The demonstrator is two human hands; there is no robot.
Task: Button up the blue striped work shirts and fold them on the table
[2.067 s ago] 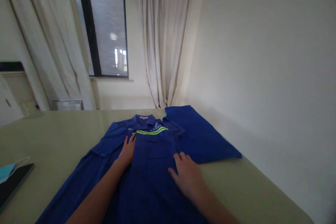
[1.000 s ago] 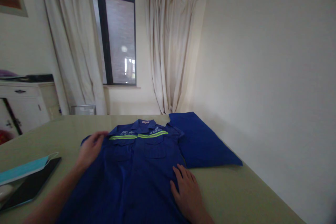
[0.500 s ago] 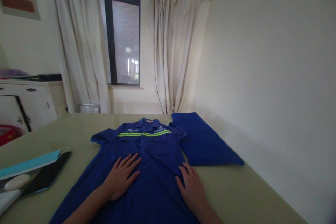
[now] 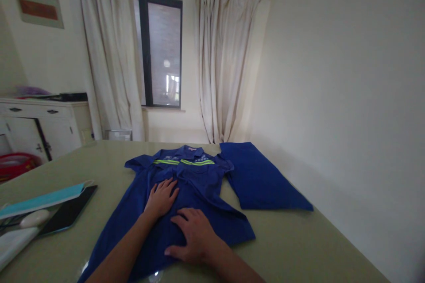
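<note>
A blue short-sleeved work shirt [image 4: 146,212] with yellow-green stripes across the chest lies front up on the table, collar pointing away from me. My left hand [image 4: 162,199] rests flat on its front below the chest stripe, fingers spread. Nearer to me, my right hand [image 4: 195,234] lies over the lower part of the shirt, fingers apart and slightly bent, palm hidden. The shirt's right-hand side is rumpled, and its lower corner sticks out to the right. Beside it lies a folded blue cloth [image 4: 262,181], touching the right sleeve.
On the left of the pale green table [image 4: 299,247] are a light-blue face mask [image 4: 46,199], a black flat tablet-like object [image 4: 69,212] and a white rounded object [image 4: 35,219]. A wall [image 4: 348,119] borders the right. A white cabinet [image 4: 63,119] stands behind left.
My right hand has moved left from the shirt's right edge toward its middle. The shirt's lower part has shifted and creased, its hem corner now showing at right. My left hand moved slightly forward.
</note>
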